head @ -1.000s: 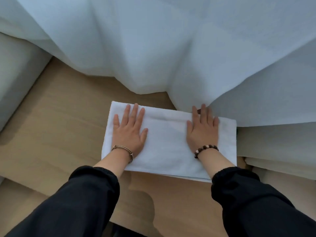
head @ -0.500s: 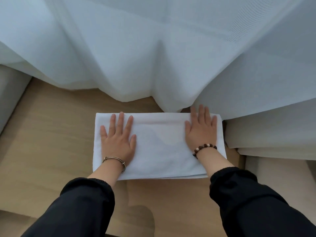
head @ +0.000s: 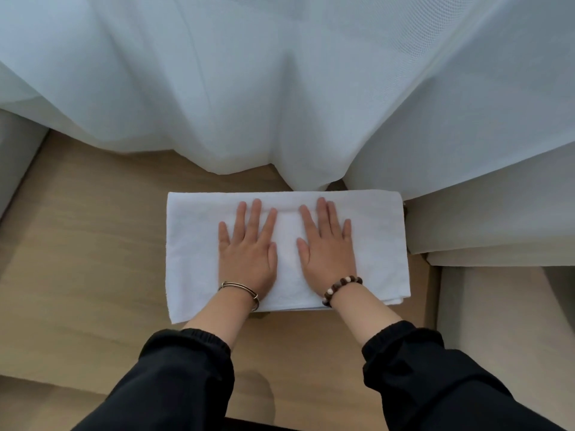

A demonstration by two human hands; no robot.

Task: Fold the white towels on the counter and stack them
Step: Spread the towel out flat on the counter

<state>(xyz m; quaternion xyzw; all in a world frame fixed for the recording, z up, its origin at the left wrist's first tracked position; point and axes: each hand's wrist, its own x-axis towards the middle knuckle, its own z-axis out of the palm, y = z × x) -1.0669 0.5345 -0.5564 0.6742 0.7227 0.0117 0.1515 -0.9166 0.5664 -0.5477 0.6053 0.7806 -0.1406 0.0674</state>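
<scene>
The left hand (head: 247, 253) was laid flat, palm down, on the towel (head: 193, 244), fingers straight and slightly spread, with nothing gripped. The right hand (head: 326, 247) was laid just beside it in the same way, open and pressed on the same towel, nothing being held. The thumbs were seen apart, with a strip of towel between them. A bangle (head: 241, 289) was worn on the left wrist and a bracelet (head: 340, 286) of dark and pale beads on the right. Black sleeves (head: 174, 377) were seen ending at the forearms.

The towel, white and folded into a long rectangle, was spread flat on the counter (head: 93, 259), its long sides running left to right. Layered edges were shown at its near right corner. Both hands were placed near its middle, and its ends were uncovered. Pale wood was seen to the left of the towel and in front of it.

The towel's far edge was reached by the hem of a sheer white curtain (head: 249, 88), hung in folds across the far side; whether they touched could not be told. A beige cushion (head: 497, 228) was seen just beside the towel's right end
</scene>
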